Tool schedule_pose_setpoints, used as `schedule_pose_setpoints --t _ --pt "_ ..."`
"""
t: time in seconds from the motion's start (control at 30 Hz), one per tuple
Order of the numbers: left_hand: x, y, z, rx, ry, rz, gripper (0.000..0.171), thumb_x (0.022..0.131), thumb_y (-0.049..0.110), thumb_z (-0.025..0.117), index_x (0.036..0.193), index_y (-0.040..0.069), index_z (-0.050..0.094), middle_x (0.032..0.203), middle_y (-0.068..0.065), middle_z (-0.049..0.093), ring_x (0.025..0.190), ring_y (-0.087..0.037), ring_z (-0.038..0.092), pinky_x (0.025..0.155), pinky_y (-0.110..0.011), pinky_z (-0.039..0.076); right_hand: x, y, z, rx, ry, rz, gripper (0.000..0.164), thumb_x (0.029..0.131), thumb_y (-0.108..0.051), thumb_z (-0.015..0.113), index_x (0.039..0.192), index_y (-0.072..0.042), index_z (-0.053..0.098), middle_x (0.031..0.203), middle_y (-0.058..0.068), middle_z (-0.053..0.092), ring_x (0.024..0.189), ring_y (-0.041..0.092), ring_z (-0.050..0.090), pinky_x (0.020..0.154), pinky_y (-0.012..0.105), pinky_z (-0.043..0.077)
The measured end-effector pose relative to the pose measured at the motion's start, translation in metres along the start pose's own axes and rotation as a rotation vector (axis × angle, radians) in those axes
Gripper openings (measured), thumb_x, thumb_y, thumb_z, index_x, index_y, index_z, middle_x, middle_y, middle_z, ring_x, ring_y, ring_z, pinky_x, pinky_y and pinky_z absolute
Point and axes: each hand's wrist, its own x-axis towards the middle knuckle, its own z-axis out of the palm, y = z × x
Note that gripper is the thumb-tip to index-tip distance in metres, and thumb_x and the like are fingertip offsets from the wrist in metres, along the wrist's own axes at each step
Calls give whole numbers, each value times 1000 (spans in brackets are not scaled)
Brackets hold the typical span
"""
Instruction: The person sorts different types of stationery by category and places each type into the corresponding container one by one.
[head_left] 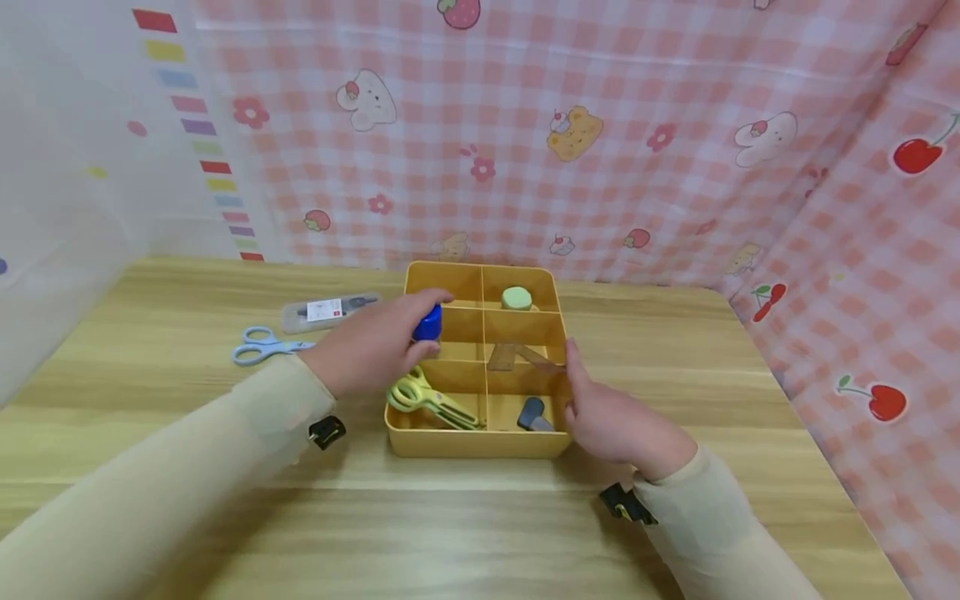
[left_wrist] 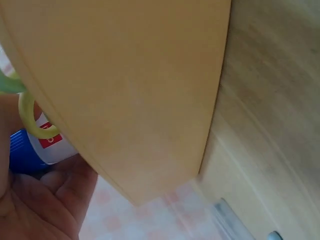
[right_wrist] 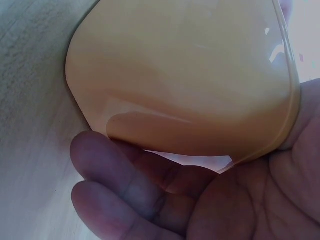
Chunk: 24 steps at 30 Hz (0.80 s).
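Observation:
A yellow divided storage box [head_left: 480, 444] stands on the table between the hands. My left hand [head_left: 372, 340] holds a glue stick [head_left: 428, 324] above the box's left compartments; its blue cap and red label show in the left wrist view. My right hand [head_left: 626, 421] grips the box's right wall, fingers along the outside in the right wrist view. Yellow-green scissors [head_left: 438, 406] lean in the front left compartment. A small dark object with a grey end [head_left: 532, 412] lies front right, a brownish translucent flat piece [head_left: 503, 357] middle right, and a pale green block [head_left: 516, 298] back right.
Light blue scissors [head_left: 258, 347] lie on the wooden table [head_left: 480, 533] left of the box, partly behind my left hand. Beyond them is a clear case [head_left: 296, 318] with a dark tool inside. A pink checked cloth [head_left: 525, 192] hangs behind the table.

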Motion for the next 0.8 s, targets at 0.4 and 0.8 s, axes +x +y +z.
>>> schedule_pose_setpoints --t 0.4,0.8 --pt "-6 -19 -36 -184 23 0 65 110 45 51 167 30 25 161 -11 50 144 -31 55 114 -55 47 -5 7 1 0 28 -36 85 106 -17 41 164 -5 -20 62 4 53 49 17 46 52 34 43" --pt "-40 -64 -73 -153 146 -171 58 111 41 49 163 20 34 164 -6 46 148 -32 49 118 -60 40 -2 -1 1 -15 11 -30 85 107 -18 41 164 -4 -21 62 4 54 50 18 49 53 34 43"
